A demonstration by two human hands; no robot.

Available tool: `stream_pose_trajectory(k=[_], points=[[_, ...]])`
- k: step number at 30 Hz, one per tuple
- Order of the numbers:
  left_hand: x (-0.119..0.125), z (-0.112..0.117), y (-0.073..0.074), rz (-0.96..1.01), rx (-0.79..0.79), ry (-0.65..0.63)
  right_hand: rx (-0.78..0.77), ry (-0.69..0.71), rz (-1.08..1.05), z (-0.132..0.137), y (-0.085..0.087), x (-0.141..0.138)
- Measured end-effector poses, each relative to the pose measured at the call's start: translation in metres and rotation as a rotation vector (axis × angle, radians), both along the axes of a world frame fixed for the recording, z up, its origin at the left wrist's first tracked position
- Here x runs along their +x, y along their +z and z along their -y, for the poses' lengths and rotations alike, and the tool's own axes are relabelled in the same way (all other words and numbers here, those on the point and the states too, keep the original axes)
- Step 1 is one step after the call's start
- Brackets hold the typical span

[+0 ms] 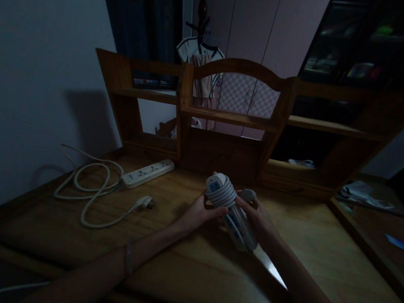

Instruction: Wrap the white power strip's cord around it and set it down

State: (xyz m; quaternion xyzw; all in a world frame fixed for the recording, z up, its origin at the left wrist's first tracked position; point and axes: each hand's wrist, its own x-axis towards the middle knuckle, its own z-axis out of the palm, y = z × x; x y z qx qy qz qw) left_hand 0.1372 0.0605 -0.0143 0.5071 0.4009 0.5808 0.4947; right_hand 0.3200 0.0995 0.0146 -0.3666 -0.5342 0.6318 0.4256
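Note:
Between my two hands, above the desk, is a grey-white power strip (242, 227) with blue parts along its body. Its cord (225, 193) is wound in several turns round the far end, where a blue label shows. My left hand (201, 214) grips it from the left, thumb across the body just below the coils. On the other side my right hand (256, 217) is closed at the coils and the upper body. A grey rounded piece (248, 195), perhaps the cord's plug, sticks out by the right fingers. Some fingers are hidden behind the strip.
A white power strip (148, 173) lies at the left on the wooden desk (180, 267), its loose cord (99, 193) looped beside it and its plug (144, 202) nearer me. A wooden shelf unit (228, 118) stands along the back. The wall (41, 77) bounds the left.

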Motion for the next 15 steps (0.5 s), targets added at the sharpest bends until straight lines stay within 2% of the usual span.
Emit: stream_pose_trajectory(k=[4, 11, 15], points=[[0.001, -0.001, 0.001, -0.020, 0.021, 0.005, 0.011, 0.007, 0.005, 0.000, -0.002, 0.001], [0.003, 0.004, 0.011, -0.007, 0.030, -0.029, -0.008, -0.003, 0.014, 0.001, 0.001, 0.000], [0.003, 0.005, 0.010, -0.010, 0.029, -0.027, -0.033, 0.007, -0.006, -0.001, -0.002, 0.000]])
